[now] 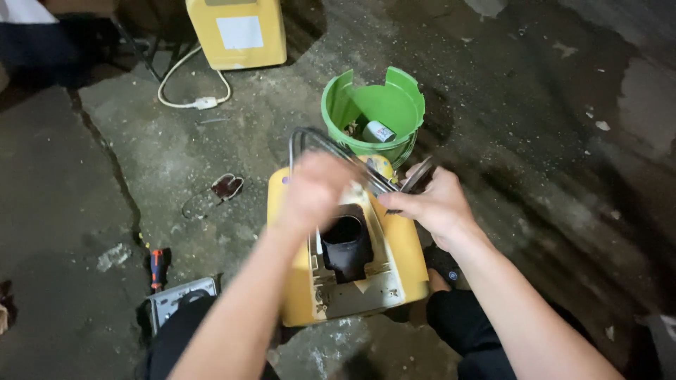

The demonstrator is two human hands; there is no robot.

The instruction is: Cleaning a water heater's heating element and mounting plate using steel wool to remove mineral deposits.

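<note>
Orange-handled screwdriver (156, 266) lying at far left on cracked concrete floor (84, 183); left hand (315, 188) blurred, grip impossible to tell, over opened yellow appliance (405, 246). Right hand (429, 205) clamped on pliers (417, 177) before green bucket (373, 105); possible slip onto bent metal tube (313, 135), judging by crowded hands.

A: Yellow housing (405, 246)?
B: Plastic, smooth, matt-ish, scuffed w/ grime. Inner duct (345, 246) is black plastic, bit glossy.
A: Wire handle (310, 137)?
B: Bare metal, grey, dull sheen.
A: Green bucket (384, 105)?
B: Plastic, smooth, semi-gloss, rim broken.
A: Floor (535, 155)?
B: Concrete, rough, cracked, dark stained patches.
A: Other bits?
B: White cable (184, 84), smooth plastic jacket. Screwdriver (156, 266) w/ red and black plastic grip. 2nd yellow box (236, 32), plastic, matt.
</note>
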